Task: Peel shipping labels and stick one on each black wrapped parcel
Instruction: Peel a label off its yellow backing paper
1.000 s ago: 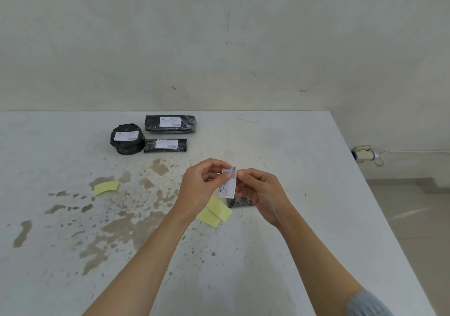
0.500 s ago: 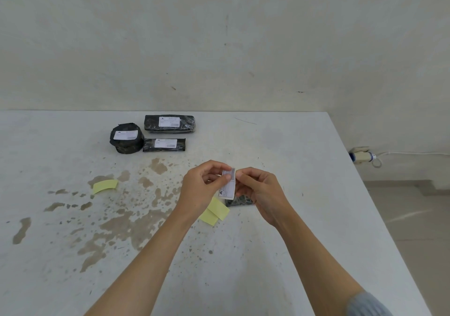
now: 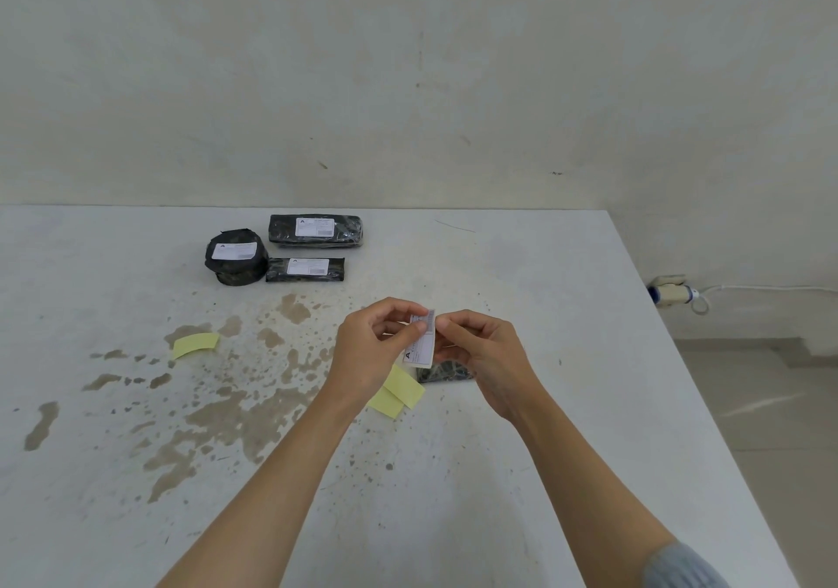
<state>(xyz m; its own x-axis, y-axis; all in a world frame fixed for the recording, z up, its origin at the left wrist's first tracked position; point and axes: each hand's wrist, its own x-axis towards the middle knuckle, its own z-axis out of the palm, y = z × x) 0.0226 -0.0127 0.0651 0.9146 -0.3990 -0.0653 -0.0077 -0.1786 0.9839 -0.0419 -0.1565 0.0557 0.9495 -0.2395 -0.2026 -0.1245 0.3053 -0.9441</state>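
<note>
A white shipping label (image 3: 421, 343) stands upright above the table, pinched at its top by my left hand (image 3: 368, 351) and my right hand (image 3: 485, 356). Under my hands lies a small black wrapped parcel (image 3: 442, 370), mostly hidden, with no label visible on it. Three black parcels sit at the far left, each with a white label: a round one (image 3: 236, 257), a long one (image 3: 316, 230) behind it and a thinner one (image 3: 306, 268) beside it.
Two yellow backing strips (image 3: 399, 390) lie overlapped just below my left hand, and a third yellow strip (image 3: 196, 344) lies further left. The white table (image 3: 567, 360) is stained brown at centre-left. Its right edge drops to the floor, with a wall socket (image 3: 671, 290) beyond.
Both hands have stayed together on the label; the label has tilted slightly and my fingers have shifted a little on its top edge.
</note>
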